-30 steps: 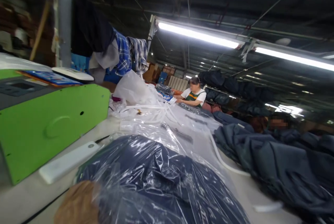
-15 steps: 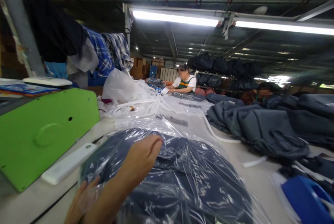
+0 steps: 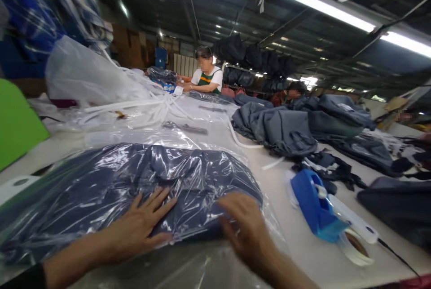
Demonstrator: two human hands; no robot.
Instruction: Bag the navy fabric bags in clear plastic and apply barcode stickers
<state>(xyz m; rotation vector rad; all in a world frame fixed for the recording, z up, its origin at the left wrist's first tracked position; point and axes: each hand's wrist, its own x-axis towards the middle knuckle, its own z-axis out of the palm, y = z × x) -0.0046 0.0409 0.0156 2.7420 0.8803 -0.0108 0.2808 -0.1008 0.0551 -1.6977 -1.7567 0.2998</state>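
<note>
A dark blue folded item in a clear plastic bag [image 3: 114,176] lies across the near part of the table. My left hand [image 3: 139,228] rests flat on the bag, its fingers spread over the plastic. To the right, my right hand [image 3: 244,224] is at the bag's near right part, slightly blurred, with its fingers bent and apart and nothing seen between them. Loose clear plastic covers the near edge below both hands.
A blue tape dispenser [image 3: 311,201] and a tape roll [image 3: 355,246] are at the right. Grey fabric items [image 3: 279,127] lie beyond. A green machine [image 3: 18,122] stands at the left. A person [image 3: 207,75] works across the white table [image 3: 269,194].
The view has turned right. My left hand now lies spread on the bag, and my right hand has moved to its right part. The bagged item lies flatter and wider.
</note>
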